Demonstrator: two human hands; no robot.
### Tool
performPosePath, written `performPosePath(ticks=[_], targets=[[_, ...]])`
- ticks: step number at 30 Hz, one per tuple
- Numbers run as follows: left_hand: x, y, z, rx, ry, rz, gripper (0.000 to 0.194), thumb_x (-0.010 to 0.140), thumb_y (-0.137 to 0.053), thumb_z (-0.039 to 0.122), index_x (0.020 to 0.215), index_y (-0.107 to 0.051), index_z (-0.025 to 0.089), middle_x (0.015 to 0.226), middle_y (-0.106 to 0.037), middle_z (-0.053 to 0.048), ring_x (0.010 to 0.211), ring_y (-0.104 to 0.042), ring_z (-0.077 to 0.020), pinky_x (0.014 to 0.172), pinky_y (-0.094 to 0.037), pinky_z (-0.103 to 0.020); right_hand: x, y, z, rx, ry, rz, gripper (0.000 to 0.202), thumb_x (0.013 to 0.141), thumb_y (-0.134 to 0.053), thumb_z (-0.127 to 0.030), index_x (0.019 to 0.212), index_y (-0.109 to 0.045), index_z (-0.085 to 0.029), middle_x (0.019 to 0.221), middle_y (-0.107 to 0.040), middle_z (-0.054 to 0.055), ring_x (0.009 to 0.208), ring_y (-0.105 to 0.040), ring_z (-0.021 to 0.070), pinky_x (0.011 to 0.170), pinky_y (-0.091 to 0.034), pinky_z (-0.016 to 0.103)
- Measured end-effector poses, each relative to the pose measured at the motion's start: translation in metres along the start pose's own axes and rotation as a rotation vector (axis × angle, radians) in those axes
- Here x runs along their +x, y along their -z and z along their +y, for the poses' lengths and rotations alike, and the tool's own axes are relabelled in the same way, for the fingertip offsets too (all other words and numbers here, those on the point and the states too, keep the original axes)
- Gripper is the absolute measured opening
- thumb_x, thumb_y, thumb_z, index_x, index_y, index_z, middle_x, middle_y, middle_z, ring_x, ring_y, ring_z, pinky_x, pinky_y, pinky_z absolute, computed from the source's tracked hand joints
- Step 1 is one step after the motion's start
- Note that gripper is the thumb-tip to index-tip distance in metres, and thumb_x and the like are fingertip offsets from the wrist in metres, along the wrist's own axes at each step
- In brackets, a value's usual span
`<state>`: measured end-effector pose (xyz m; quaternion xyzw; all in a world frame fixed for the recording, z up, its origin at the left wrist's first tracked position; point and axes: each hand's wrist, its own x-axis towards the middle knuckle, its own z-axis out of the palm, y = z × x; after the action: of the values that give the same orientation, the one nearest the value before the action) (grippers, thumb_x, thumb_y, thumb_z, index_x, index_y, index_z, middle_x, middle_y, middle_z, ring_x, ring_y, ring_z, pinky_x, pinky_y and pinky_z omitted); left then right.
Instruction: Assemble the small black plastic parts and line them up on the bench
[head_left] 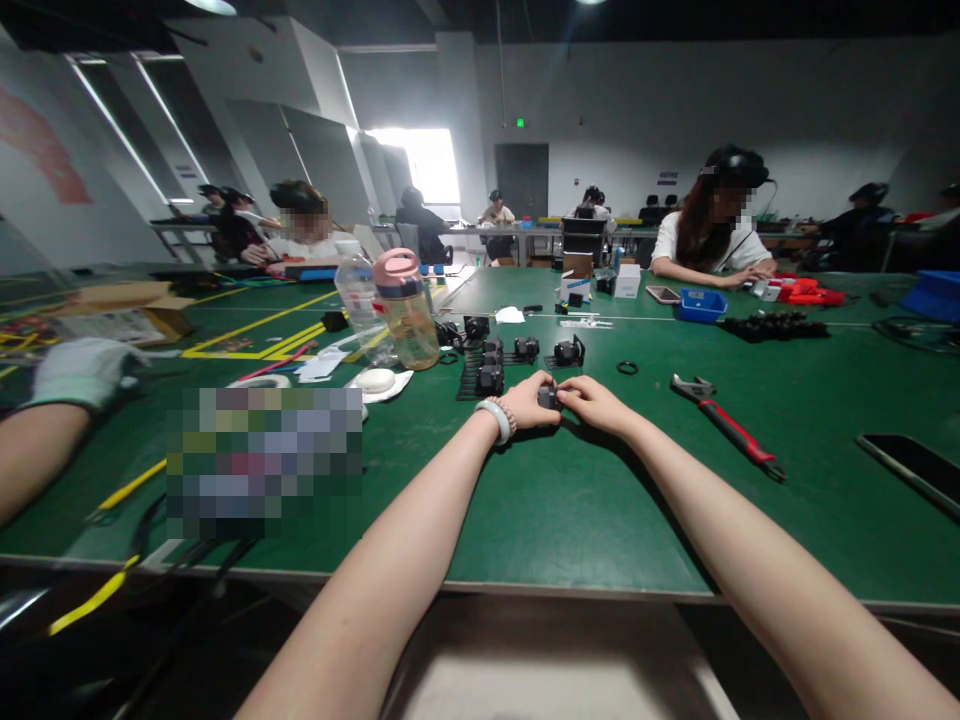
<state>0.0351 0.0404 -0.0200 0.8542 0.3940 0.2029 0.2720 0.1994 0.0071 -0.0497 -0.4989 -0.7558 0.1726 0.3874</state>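
Observation:
My left hand, with a pale bangle and a beaded band at its wrist, is closed round a small black part above the green table. The fingertips of my right hand pinch at the right side of that same part. Just beyond my hands stands a black device on a thin base. Several similar black pieces are grouped to the left of it, near my left wrist. A small black ring lies to the right of my right hand.
An adjustable wrench and a phone lie at the right. A pink-lidded bottle stands at the left, near a white disc. A co-worker's gloved hand is at the far left. A blue bin sits farther back.

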Motion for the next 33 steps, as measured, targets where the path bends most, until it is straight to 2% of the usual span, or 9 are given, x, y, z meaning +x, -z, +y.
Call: performPosePath(ticks=[5,9,12,16,23,33], targets=[[0.003,-0.002,-0.006,0.023,-0.015,-0.012,0.051,0.048,-0.065,0.029,0.095,-0.047,0.018,0.081,-0.055,-0.001,0.07,-0.054,-0.0153,0.063,-0.046,-0.029,0.001,-0.001,0.002,0.023,0.002,0.009,0.02,0.078,-0.048,-0.032,0.086,-0.06,-0.018,0.083,-0.056,0.004,0.084,-0.049,0.0162,0.078,-0.037,0.031],[0.004,-0.004,-0.01,0.056,-0.025,-0.007,0.053,0.049,-0.064,0.031,0.097,-0.046,0.018,0.081,-0.054,-0.001,0.069,-0.053,-0.014,0.063,-0.046,-0.029,-0.001,-0.003,0.005,0.11,-0.052,0.022,0.024,0.073,-0.053,-0.034,0.089,-0.056,-0.016,0.087,-0.052,0.004,0.077,-0.051,0.0144,0.075,-0.041,0.031],[0.004,-0.004,-0.01,0.069,-0.043,-0.007,0.051,0.05,-0.064,0.031,0.096,-0.046,0.017,0.082,-0.054,-0.001,0.07,-0.053,-0.0143,0.064,-0.046,-0.028,-0.002,-0.002,0.005,0.247,-0.04,-0.014,0.031,0.069,-0.057,-0.029,0.096,-0.05,-0.017,0.097,-0.049,0.004,0.073,-0.053,0.0117,0.072,-0.044,0.03],[0.005,-0.004,-0.01,0.062,-0.069,-0.013,0.05,0.052,-0.063,0.031,0.096,-0.046,0.016,0.08,-0.054,-0.001,0.068,-0.052,-0.0139,0.061,-0.045,-0.027,-0.003,0.0,0.002,0.366,0.015,-0.055,0.039,0.063,-0.06,-0.02,0.099,-0.045,-0.02,0.105,-0.044,0.003,0.079,-0.054,0.0114,0.075,-0.045,0.03],[0.006,-0.005,-0.014,0.048,-0.081,-0.011,0.05,0.052,-0.063,0.034,0.096,-0.046,0.016,0.079,-0.054,-0.001,0.066,-0.052,-0.014,0.058,-0.045,-0.027,-0.004,0.001,0.0,0.34,0.019,-0.061,0.037,0.062,-0.06,-0.017,0.096,-0.047,-0.021,0.103,-0.041,0.002,0.077,-0.054,0.0102,0.077,-0.045,0.031],[0.006,-0.003,-0.012,0.064,-0.078,-0.024,0.05,0.052,-0.063,0.034,0.095,-0.045,0.016,0.08,-0.053,-0.002,0.067,-0.052,-0.0141,0.061,-0.045,-0.028,-0.002,0.0,0.002,0.308,0.032,-0.054,0.034,0.065,-0.059,-0.018,0.097,-0.049,-0.021,0.103,-0.044,0.002,0.076,-0.055,0.0103,0.077,-0.045,0.032]])
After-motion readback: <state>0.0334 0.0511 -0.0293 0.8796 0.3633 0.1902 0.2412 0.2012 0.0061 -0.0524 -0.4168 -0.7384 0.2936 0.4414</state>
